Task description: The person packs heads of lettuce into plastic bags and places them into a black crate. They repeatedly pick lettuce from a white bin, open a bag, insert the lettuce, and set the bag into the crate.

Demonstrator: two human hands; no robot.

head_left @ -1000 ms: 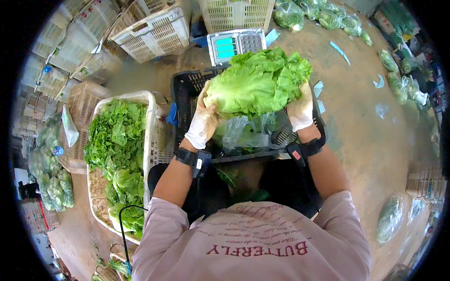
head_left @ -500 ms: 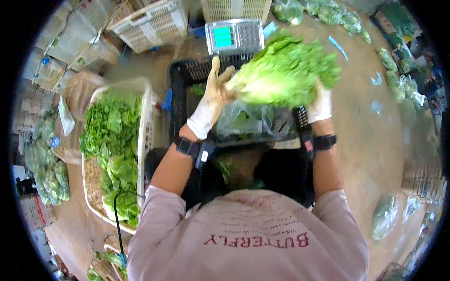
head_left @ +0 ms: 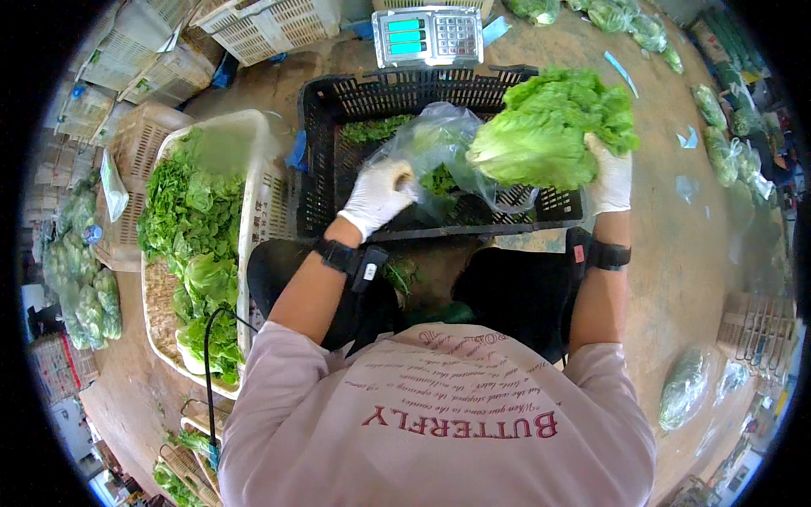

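My right hand (head_left: 607, 176), in a white glove, holds a head of leafy green lettuce (head_left: 549, 131) over the right part of a black slatted crate (head_left: 338, 93). The lettuce lies on its side, its pale base pointing left. My left hand (head_left: 378, 196), also gloved, is closed on the edge of a clear plastic bag (head_left: 427, 139) above the crate. The bag is spread toward the lettuce's base; its mouth is hard to make out. Loose green leaves (head_left: 372, 129) lie in the crate.
At my left stands a white basket (head_left: 253, 169) of leafy greens and lettuce. A digital scale (head_left: 428, 38) is beyond the crate, near pale slatted crates (head_left: 274, 29). Bagged vegetables (head_left: 688, 389) and scraps of blue plastic (head_left: 622, 73) lie on the floor at right.
My left hand has let go of the lettuce's base, moved down and taken hold of the plastic bag, which is now lifted. My right hand has carried the lettuce slightly right.
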